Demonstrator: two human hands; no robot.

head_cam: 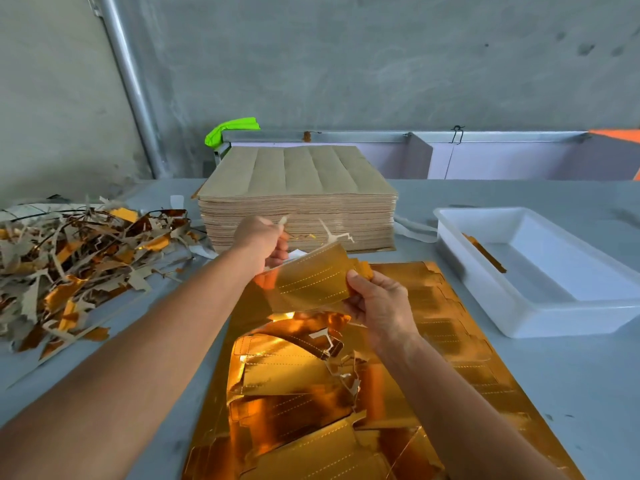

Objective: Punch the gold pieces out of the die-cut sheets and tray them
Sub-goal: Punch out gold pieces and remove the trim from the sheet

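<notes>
A gold die-cut sheet [460, 344] lies flat on the table in front of me, its near half torn into loose gold flaps. Above it I hold a gold piece [311, 282] with dotted fold lines, lifted and curved. My right hand [381, 306] pinches its right edge. My left hand [266, 242] grips its far left edge together with thin pale scrap strips [334, 233] that stick up from it. A white tray [540, 306] stands at the right with one gold piece [485, 252] leaning inside its left wall.
A thick stack of brown-backed sheets [298, 199] sits just beyond my hands. A heap of gold and grey offcuts [76, 268] covers the table's left side. A concrete wall, a metal rail and a green cloth [230, 129] are behind the table.
</notes>
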